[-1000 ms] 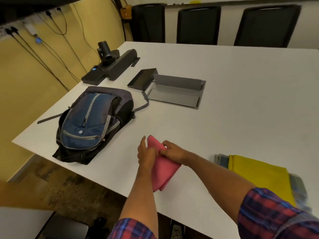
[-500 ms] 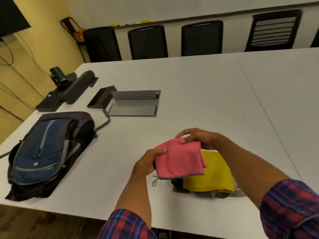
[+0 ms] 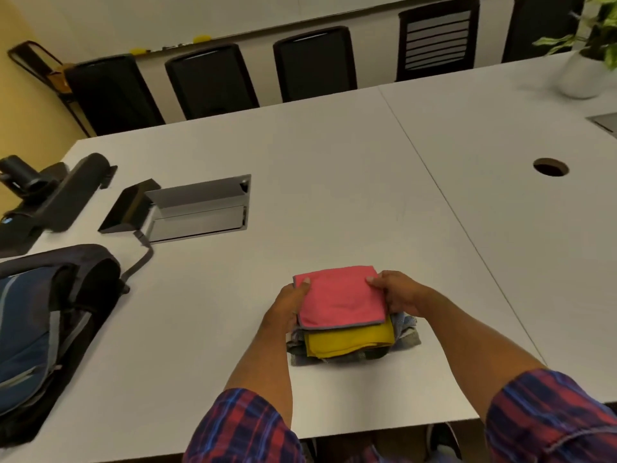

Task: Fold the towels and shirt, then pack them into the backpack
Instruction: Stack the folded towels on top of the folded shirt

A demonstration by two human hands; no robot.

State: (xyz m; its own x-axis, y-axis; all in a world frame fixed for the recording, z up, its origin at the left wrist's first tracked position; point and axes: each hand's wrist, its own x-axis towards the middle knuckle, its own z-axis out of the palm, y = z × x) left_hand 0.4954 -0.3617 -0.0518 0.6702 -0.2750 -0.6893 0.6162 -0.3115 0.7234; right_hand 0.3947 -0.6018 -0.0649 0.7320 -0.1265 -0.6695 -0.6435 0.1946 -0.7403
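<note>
- Stack [image 3: 347,329] of 3 folded cloths is gripped on both sides by left hand [image 3: 289,304] and right hand [image 3: 397,294]
- Lifting unevenly could slide pink towel [image 3: 340,300] off
- Backpack [image 3: 50,329] mouth looks narrow; folds may snag

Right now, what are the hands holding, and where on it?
Both hands hold the folded stack: the left hand on its left side, the right hand on its right, thumbs on the pink towel on top.
</note>
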